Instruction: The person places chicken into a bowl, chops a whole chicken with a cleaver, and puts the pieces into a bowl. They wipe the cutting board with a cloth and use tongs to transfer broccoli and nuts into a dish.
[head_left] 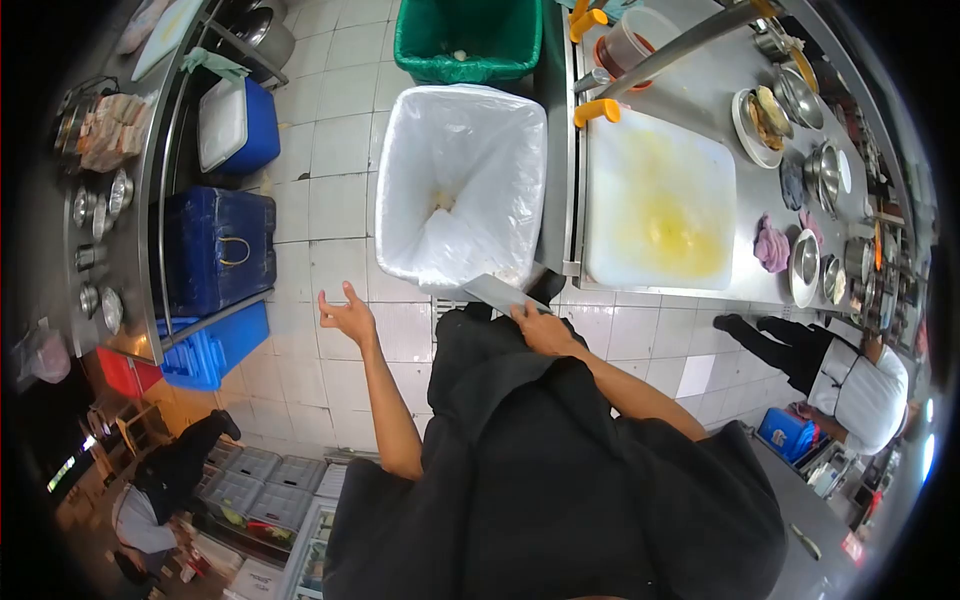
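Observation:
My right hand [545, 330] is closed on a wide-bladed knife [498, 294], held low at the near edge of a bin [392, 215] lined with a clear plastic bag. Small scraps lie at the bottom of the bag. My left hand [350, 316] is held out over the tiled floor, left of the bin's near corner, with its fingers apart and nothing in it. To the right of the bin, a white cutting board [660, 200] with yellow stains lies on the steel counter.
A green bin [468, 75] stands beyond the lined one. Metal bowls [797, 97] and a purple cloth [771, 246] are on the right counter. Blue containers [222, 250] sit at left. One person [860, 390] is at right, another [150, 515] at lower left.

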